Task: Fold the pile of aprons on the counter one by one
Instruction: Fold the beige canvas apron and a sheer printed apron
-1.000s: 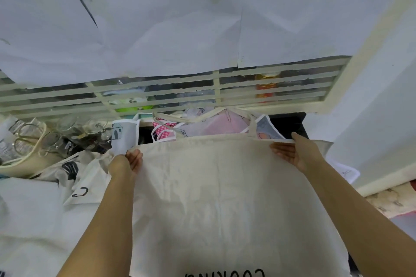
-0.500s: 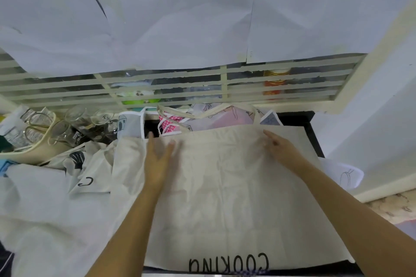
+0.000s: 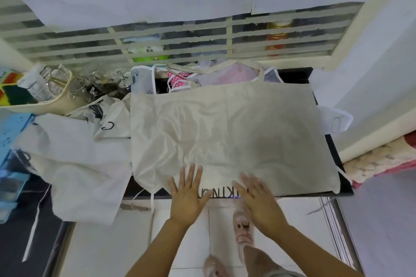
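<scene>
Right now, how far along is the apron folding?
Early. Done: I see no neatly folded apron. In hand: the cream apron lies spread flat on the counter, left hand and right hand open at its near edge. Still to do: crumpled white aprons beside it and pink aprons behind.

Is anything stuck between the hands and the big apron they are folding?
No, nothing visible. The left hand and the right hand both lie flat right on the beige apron, at its near edge over the printed letters.
</scene>
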`<state>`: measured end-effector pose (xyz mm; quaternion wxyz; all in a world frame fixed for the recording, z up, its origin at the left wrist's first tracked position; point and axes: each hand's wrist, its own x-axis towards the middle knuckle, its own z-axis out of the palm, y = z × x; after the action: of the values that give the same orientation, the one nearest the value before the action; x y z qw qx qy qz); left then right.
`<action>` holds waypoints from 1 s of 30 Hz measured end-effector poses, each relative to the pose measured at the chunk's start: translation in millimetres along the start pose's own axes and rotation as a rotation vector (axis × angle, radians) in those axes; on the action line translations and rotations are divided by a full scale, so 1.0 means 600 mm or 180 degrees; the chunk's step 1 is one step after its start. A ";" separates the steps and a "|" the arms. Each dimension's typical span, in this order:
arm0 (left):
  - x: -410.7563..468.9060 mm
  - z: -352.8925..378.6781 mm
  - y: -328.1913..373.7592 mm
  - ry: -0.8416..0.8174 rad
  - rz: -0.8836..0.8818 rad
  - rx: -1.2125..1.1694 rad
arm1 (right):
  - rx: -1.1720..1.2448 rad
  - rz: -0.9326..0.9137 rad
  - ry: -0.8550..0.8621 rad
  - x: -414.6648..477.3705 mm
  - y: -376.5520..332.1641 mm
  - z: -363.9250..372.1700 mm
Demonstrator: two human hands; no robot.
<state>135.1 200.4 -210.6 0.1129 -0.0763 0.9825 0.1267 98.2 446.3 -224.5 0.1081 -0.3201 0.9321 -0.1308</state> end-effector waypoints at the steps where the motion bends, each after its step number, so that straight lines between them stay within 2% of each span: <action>1: -0.006 -0.008 -0.013 0.0058 -0.0076 -0.0070 | -0.0095 0.0286 0.0029 -0.016 0.015 -0.001; 3: -0.021 -0.040 -0.029 0.0267 -0.0179 -0.0611 | -0.0168 0.0825 0.0067 -0.035 0.036 -0.016; 5: -0.035 -0.080 -0.036 0.0847 -0.0388 -0.1461 | -0.0122 0.1042 0.0031 -0.040 0.053 -0.029; 7: -0.049 -0.119 -0.055 0.1456 -0.0807 -0.2011 | -0.0134 0.1194 -0.0113 -0.039 0.057 -0.037; 8: -0.049 -0.132 -0.075 0.1539 -0.1076 -0.2342 | -0.0185 0.1279 -0.0155 -0.038 0.055 -0.037; 12: -0.037 -0.148 -0.150 0.0468 -0.1983 -0.3416 | -0.0317 0.1550 -0.0250 -0.023 0.029 -0.051; 15: -0.047 -0.147 -0.161 0.0447 -0.2111 -0.4132 | -0.0269 0.1657 -0.0318 -0.021 0.024 -0.054; 18: -0.058 -0.144 -0.150 0.0594 -0.2008 -0.4129 | -0.0144 0.1664 -0.0329 -0.028 0.021 -0.056; 22: -0.068 -0.126 -0.138 0.0998 -0.2223 -0.4015 | -0.0166 0.1688 -0.0464 -0.027 0.020 -0.065; 24: -0.073 -0.118 -0.130 0.0918 -0.2354 -0.3992 | -0.0170 0.1689 -0.0507 -0.029 0.019 -0.065; 27: -0.073 -0.106 -0.120 0.0706 -0.2268 -0.3991 | -0.0149 0.1704 -0.0560 -0.027 0.018 -0.069; 30: -0.065 -0.099 -0.118 0.0800 -0.2382 -0.3822 | -0.0108 0.1748 -0.0701 -0.022 0.018 -0.075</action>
<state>173.5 121.5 -161.5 -0.0266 -0.4709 0.6568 0.5884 89.6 470.8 -184.1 0.2346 -0.0699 0.9685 -0.0454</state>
